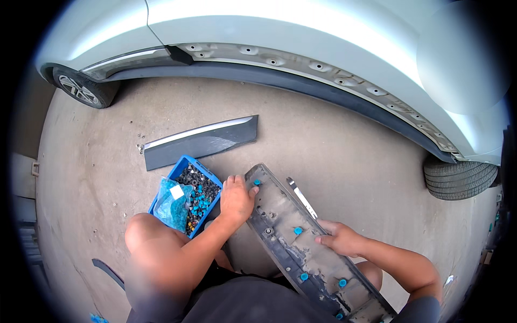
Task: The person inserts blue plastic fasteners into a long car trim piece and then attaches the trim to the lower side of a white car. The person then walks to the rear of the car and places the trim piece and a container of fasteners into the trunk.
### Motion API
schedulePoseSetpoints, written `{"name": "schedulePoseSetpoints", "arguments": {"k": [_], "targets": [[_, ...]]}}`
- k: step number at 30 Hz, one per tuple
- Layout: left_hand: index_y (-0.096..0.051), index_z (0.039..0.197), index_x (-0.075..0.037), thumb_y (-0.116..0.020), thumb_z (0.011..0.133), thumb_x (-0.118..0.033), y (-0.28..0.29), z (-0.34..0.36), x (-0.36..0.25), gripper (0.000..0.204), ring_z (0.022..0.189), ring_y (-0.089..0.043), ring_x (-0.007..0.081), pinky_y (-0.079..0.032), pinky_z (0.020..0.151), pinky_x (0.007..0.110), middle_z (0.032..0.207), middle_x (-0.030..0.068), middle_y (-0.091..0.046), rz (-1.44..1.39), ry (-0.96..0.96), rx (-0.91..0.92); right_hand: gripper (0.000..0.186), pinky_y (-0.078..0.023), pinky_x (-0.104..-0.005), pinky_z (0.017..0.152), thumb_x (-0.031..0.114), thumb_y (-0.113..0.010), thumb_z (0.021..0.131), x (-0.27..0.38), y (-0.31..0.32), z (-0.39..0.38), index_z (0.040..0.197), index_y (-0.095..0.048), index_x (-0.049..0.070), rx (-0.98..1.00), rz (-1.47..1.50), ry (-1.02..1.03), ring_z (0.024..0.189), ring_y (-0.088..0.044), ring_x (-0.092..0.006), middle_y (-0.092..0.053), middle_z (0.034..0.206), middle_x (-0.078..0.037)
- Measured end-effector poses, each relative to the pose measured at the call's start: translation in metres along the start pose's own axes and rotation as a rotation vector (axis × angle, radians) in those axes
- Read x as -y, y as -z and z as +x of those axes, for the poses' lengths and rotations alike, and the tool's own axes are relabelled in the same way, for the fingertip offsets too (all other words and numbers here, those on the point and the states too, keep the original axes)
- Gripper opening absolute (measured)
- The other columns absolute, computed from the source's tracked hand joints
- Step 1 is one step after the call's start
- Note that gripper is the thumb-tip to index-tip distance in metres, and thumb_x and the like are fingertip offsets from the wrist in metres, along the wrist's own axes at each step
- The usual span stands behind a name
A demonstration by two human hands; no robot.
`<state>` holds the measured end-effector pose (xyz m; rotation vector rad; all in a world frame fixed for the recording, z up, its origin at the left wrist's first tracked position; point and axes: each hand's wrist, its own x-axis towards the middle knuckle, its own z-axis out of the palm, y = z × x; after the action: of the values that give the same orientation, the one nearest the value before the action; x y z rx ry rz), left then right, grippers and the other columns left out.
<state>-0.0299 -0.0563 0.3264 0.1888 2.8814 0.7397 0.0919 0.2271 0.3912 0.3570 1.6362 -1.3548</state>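
Looking like a car repair workshop or garage bay. Showing a pale car (323, 24) with bare clip holes (319, 67) low along one side, standing on concrete floor (334, 137); also showing a trim panel (312, 255) studded with blue clips (298, 231) and a blue bin (186, 160) of loose fasteners (200, 198).

grey panel (318, 262), turquoise clips (298, 231), blue bin (179, 168)

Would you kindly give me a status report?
Left fingers near top blue clip; right fingers gripping edge of panel; panel clip-side up; blue bin at left.
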Motion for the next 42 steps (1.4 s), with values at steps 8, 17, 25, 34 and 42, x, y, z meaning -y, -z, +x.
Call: {"name": "schedulePoseSetpoints", "arguments": {"k": [8, 17, 25, 34, 42], "targets": [[-0.06, 0.079, -0.002, -0.068, 0.092, -0.013, 0.109, -0.132, 0.008, 0.019, 0.064, -0.055, 0.0258, -0.045, 0.058, 0.036, 0.075, 0.0108, -0.059, -0.809, -0.387, 0.103, 0.042, -0.05, -0.0357, 0.098, 0.013, -0.054, 0.103, 0.077, 0.003, -0.001, 0.143, -0.049, 0.004, 0.009, 0.418, 0.114, 0.115, -0.059, -0.0189, -0.062, 0.127, -0.009], [-0.061, 0.121, -0.003, -0.025, 0.103, -0.064, 0.024, -0.084, -0.096, 0.074, 0.116, -0.058, 0.0297, -0.044, 0.101, 0.048, 0.111, 0.0086, -0.065, -2.094, 0.869, 1.078, 0.048, -0.05, -0.0381, 0.1, 0.022, -0.058, 0.102, 0.115, -0.039, 0.045, 0.144, -0.048, 0.002, 0.121, 0.329, 0.109, 0.119, -0.06, -0.0218, -0.061, 0.133, -0.012], [-0.063, 0.118, -0.003, -0.023, 0.101, -0.067, -0.01, -0.067, -0.124, 0.077, 0.114, -0.056, 0.0279, -0.04, 0.105, 0.05, 0.107, 0.0072, -0.065, -2.49, 0.474, 1.3, 0.049, -0.05, -0.0389, 0.095, 0.027, -0.062, 0.099, 0.123, -0.03, 0.037, 0.134, -0.052, -0.005, -0.458, -0.506, 0.462, 0.117, -0.062, -0.0376, -0.062, 0.128, -0.026], [-0.064, 0.097, -0.008, -0.024, 0.098, -0.071, -0.061, -0.037, -0.127, 0.075, 0.095, -0.052, 0.0212, -0.03, 0.111, 0.05, 0.087, 0.0021, -0.053, -2.762, -0.259, 1.284, 0.026, -0.051, -0.0327, 0.076, 0.021, -0.068, 0.095, 0.042, -0.058, -0.198, 0.104, -0.064, -0.004, -0.292, -0.401, 0.32, 0.081, -0.065, -0.0284, -0.069, 0.095, -0.017], [-0.052, 0.077, -0.017, -0.046, 0.099, -0.02, -0.102, -0.017, -0.159, 0.023, 0.084, -0.05, 0.0139, -0.033, 0.104, 0.041, 0.072, -0.0037, -0.043, -2.694, -0.432, 1.219, 0.094, -0.036, -0.0627, 0.11, 0.043, -0.086, 0.074, -0.232, -0.132, -0.217, 0.149, -0.04, 0.009, -0.436, 1.388, 0.541, 0.129, -0.052, -0.0291, -0.055, 0.141, -0.008]]}}
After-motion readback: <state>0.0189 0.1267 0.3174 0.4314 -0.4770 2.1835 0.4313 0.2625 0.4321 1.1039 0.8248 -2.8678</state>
